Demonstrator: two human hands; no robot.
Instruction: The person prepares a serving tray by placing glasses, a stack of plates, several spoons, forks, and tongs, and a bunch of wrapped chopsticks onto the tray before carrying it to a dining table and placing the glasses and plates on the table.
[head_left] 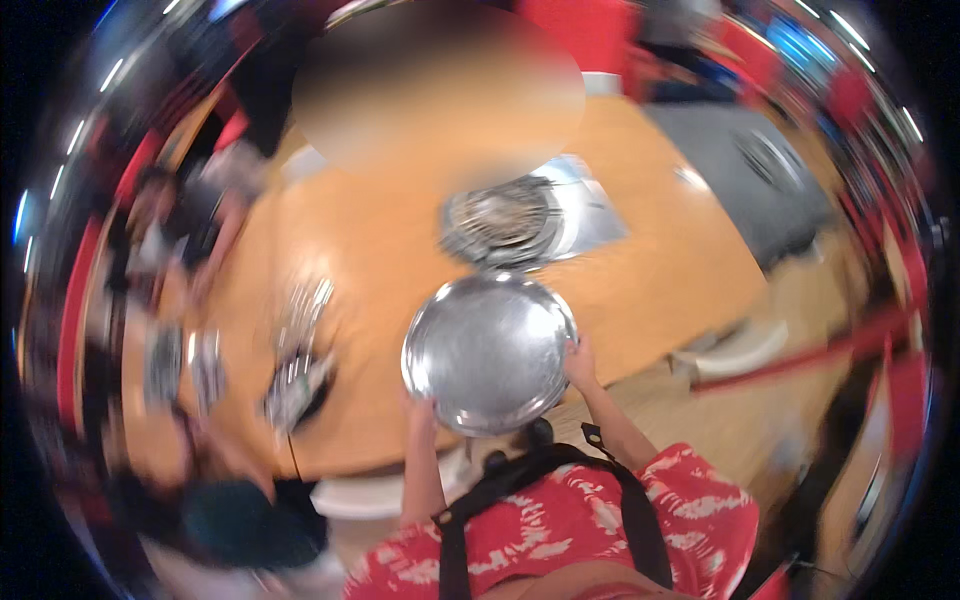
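Both my hands grip a round, shiny metal tray (490, 350) by its rim, in front of my body at the near edge of the table. My left hand (420, 406) closes on its lower left side, and my right hand (577, 362) on its right side, with the thumb over the rim. Fingers under the tray are hidden. Just beyond it lies a blurred cluster of round, silvery dish-like things (500, 222), brownish in the middle. Whether they touch the tray I cannot tell. A shiny grey rectangular sheet (597, 215) lies beside them.
A wooden table (370, 260) spans the middle. Blurred metal things (300, 385), perhaps cutlery, lie left. People sit at the left (190, 220) and lower left (240, 520). White chairs (745, 350) stand near the table's edge. A grey table (735, 160) is at far right.
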